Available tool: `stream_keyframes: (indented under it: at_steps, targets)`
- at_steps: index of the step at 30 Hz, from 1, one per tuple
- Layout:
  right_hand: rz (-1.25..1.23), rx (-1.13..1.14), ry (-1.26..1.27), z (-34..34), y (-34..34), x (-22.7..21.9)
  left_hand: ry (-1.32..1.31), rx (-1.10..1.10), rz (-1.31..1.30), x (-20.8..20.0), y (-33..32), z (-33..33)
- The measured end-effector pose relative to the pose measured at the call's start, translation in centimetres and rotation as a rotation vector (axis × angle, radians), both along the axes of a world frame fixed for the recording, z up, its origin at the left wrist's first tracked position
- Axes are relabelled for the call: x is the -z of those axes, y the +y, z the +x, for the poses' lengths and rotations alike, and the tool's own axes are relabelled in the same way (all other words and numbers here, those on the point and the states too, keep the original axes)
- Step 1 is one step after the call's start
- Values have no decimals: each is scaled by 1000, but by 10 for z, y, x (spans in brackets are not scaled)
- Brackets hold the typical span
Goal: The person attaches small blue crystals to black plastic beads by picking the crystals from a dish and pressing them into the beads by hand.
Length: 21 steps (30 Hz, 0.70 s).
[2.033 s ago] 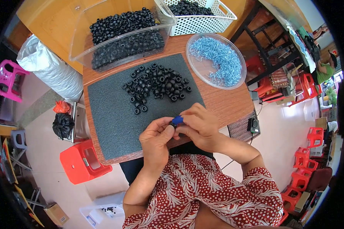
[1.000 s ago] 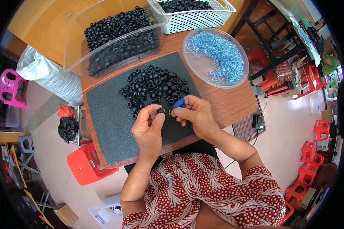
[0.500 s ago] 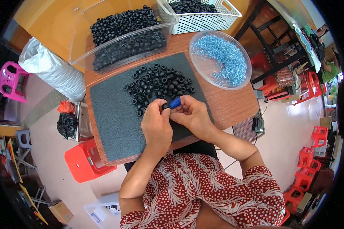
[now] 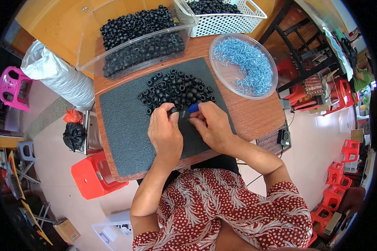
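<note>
My left hand pinches a small black ring-shaped part between thumb and fingers, over the dark grey mat. Just to its right is my right hand, its fingers curled. A short blue tube-like piece shows at its index fingertip; I cannot tell whether it is worn or held. A few tiny pale bits show between the hands. Right beyond the fingers lies a loose pile of black ring-shaped parts, several with their holes facing up.
Behind the mat stands a clear plastic bin full of black parts, beside a white perforated basket. A round clear dish of small bluish pieces sits at the table's right. A red stool stands by the left edge, a white sack farther back.
My hands have drawn apart. The left hand, with the black part, shifted left and the blue piece no longer touches that part. Tiny pale bits now show between them.
</note>
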State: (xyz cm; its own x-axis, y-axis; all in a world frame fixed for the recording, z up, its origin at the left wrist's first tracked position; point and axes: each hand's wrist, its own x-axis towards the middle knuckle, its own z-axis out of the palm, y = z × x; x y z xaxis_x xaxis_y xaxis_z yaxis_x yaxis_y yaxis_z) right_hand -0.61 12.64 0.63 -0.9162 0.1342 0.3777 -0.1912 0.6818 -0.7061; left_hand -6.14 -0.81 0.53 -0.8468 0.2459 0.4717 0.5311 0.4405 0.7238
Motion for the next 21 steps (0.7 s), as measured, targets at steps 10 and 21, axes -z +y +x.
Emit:
stream_keyframes:
  at_steps: [10, 21]
  targets:
    - [-378, 11, 29, 11, -3, -14, -792, 181, 724, -13, -25, 29]
    - [-223, -115, 16, 22, -15, -21, -962, 230, 866, -4, -27, 50]
